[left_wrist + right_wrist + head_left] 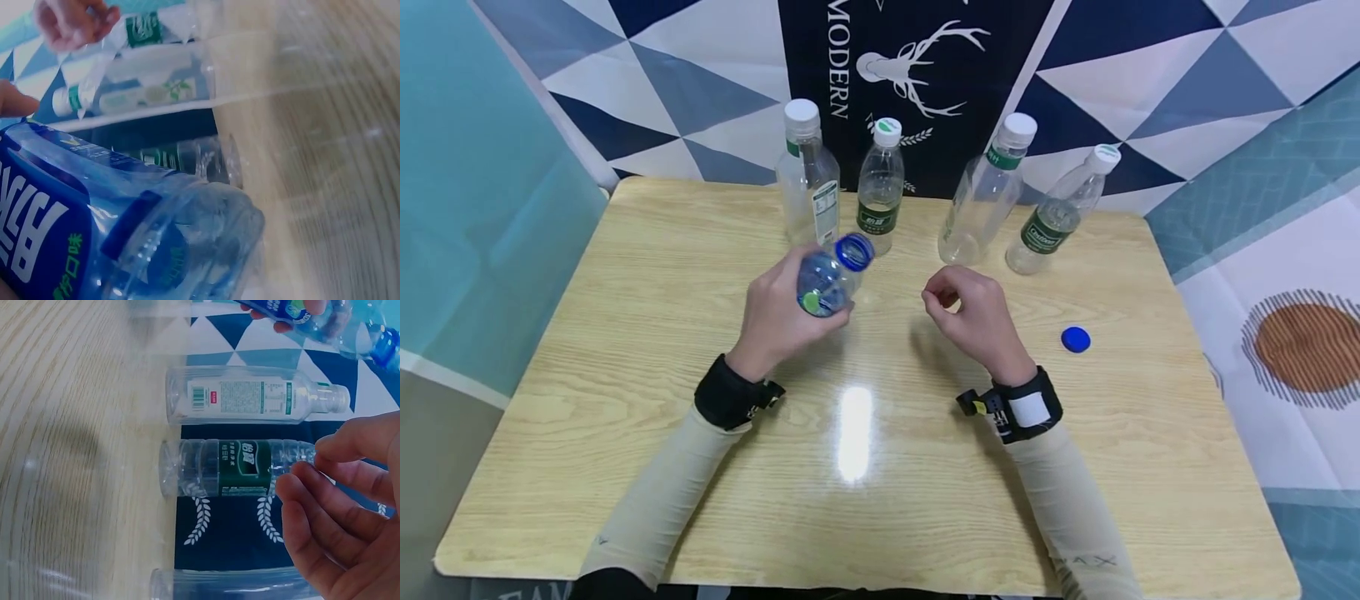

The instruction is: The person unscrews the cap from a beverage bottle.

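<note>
My left hand [782, 312] grips a clear plastic bottle [824, 285] with a blue label [44, 212], its fingers round the body. The bottle is tilted above the table, its blue-ringed neck [854, 252] pointing up and to the right. My right hand [973, 312] hovers to the right of it, apart from the bottle. Its fingers are loosely curled, thumb near the index fingertip, and nothing shows between them in the right wrist view. A round blue bottle cap [1076, 339] lies on the table to the right of that hand.
Along the table's [647, 467] back edge stand several clear bottles with white caps: a larger bottle [808, 187], a green-labelled bottle [880, 193], another larger bottle [981, 204] and a second green-labelled one [1051, 225]. Behind them hangs a patterned cloth [715, 75].
</note>
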Motion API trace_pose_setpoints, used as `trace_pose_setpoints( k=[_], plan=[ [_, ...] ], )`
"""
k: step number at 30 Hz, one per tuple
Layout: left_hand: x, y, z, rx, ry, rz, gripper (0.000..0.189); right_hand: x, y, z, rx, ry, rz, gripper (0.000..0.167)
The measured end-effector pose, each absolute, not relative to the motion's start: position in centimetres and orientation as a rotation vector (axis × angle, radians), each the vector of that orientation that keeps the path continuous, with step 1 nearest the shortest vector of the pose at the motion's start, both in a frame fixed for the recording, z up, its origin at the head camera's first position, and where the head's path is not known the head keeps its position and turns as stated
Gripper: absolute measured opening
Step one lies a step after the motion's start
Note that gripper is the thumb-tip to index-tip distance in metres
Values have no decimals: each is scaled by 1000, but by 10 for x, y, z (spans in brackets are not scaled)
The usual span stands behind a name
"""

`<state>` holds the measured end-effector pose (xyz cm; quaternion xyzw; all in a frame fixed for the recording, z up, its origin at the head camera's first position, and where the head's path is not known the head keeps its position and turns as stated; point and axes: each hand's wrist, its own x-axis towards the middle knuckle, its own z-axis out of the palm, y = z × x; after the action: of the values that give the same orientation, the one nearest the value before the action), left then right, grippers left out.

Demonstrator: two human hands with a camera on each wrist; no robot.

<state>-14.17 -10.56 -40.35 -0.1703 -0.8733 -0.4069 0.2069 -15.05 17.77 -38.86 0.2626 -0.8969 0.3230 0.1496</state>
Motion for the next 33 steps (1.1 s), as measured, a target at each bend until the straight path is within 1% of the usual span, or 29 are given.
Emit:
trace_pose_setpoints(
  k=[5, 10, 18, 24, 29, 33],
  plan=[
    [-158, -128, -402, -306, -2304, -1348, 76, -151, 177, -390, 745, -2584, 935, 6],
    [-186, -156, -404, -188, -2189, -1509, 73, -152, 176, -391, 737, -2602, 937, 6],
    [-232, -189, -420, -61, -2182, -1473, 78, -151, 174, -394, 728, -2621, 939, 6],
    [-258, -199, -424, 40, -2175, -1525, 82, -149, 175, -394, 716, -2629, 939, 6],
    [-273, -201, -424, 144, -2171, -1618, 86, -150, 178, -395, 714, -2622, 928, 6],
    [-280, -203, -427, 164, -2157, -1651, 88, -150, 179, -394, 719, -2620, 945, 6]
  ],
)
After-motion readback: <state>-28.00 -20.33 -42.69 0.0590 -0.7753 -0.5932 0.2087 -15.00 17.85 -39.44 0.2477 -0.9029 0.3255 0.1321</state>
